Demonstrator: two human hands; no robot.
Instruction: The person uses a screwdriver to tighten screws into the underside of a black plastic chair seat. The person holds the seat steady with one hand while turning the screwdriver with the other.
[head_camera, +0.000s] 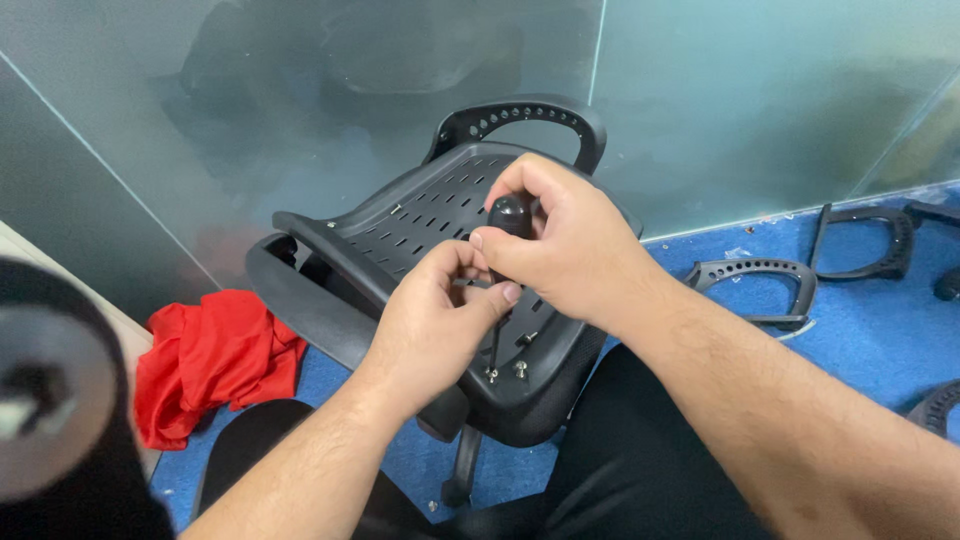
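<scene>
Both hands (500, 290) grip screwdriver (512, 215) on chair seat (420, 215).

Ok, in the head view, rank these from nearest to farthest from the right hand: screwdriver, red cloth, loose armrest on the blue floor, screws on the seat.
1. screwdriver: gripped in the right hand.
2. screws: just below, on the seat's near edge.
3. armrest: right, on the floor.
4. red cloth: far left, on the floor.
</scene>
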